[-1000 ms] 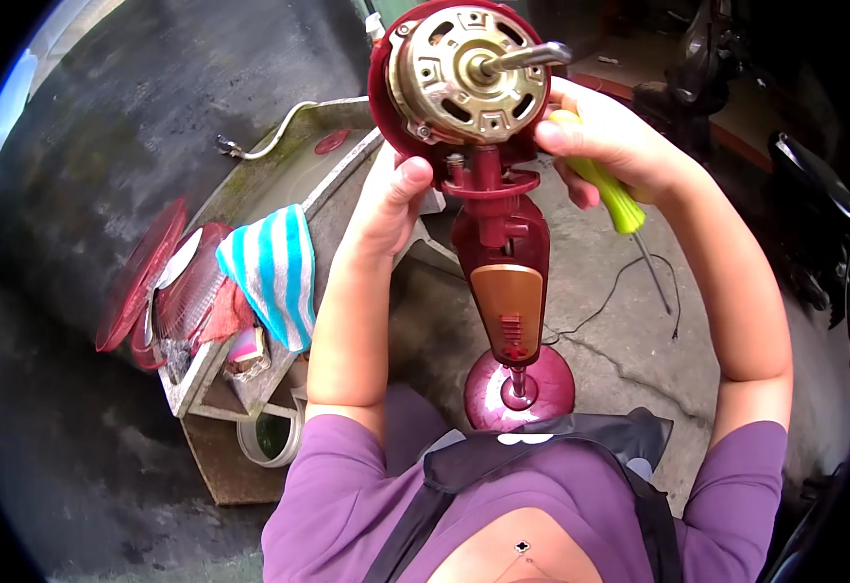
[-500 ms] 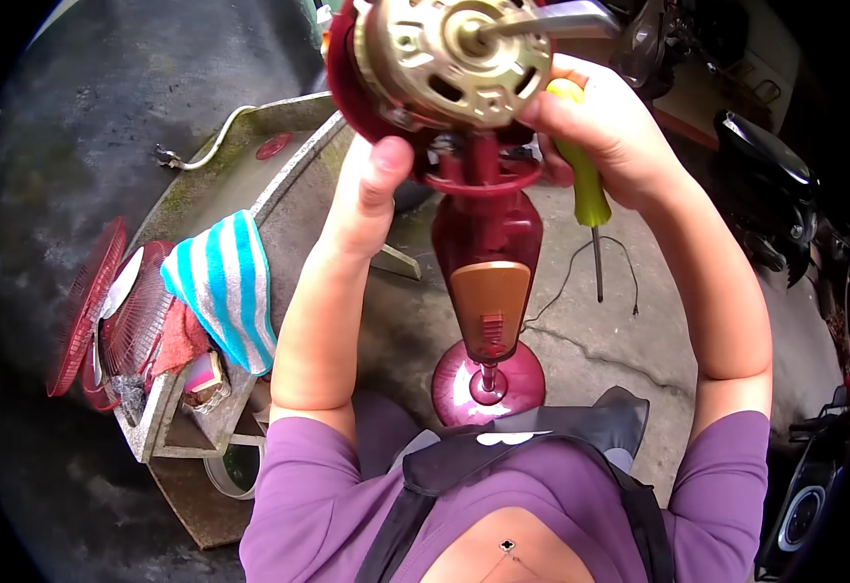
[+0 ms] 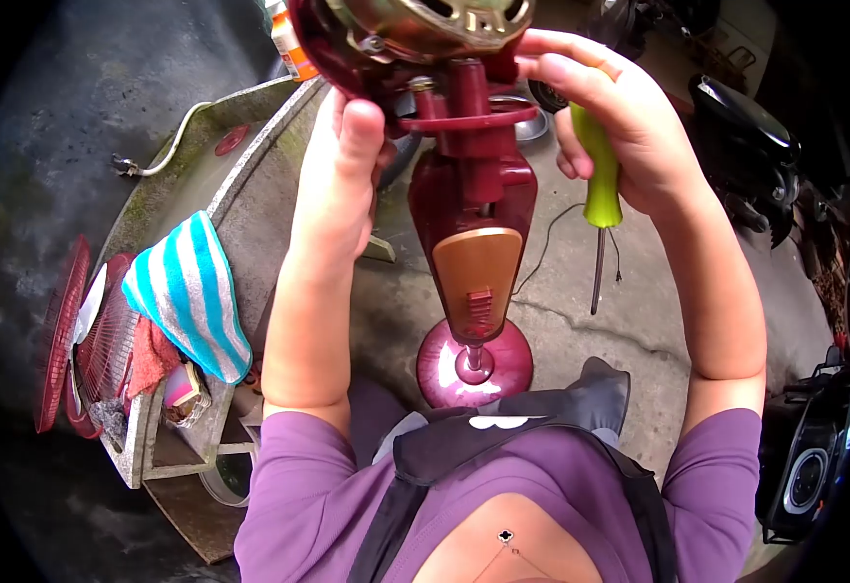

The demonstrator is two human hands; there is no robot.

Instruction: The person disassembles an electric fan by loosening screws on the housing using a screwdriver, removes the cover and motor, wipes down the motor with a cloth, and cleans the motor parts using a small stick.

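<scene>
Looks like we steady the motor head [image 3: 435, 27] atop the stand [image 3: 474, 282]; left hand [image 3: 333, 185] alongside, closure we can't tell; right hand [image 3: 634, 121] wraps screwdriver [image 3: 601, 180], shaft down. Using it likely calls for 1 supporting hand.

The top edge cuts off the motor [image 3: 435, 29], most fingers of the left hand [image 3: 342, 180] are hidden, and the right hand [image 3: 644, 126] partly covers the screwdriver [image 3: 602, 185].

Left hand [image 3: 340, 170] at fan [image 3: 440, 199] — screwdriver [image 3: 602, 180] in right hand [image 3: 644, 121].
</scene>
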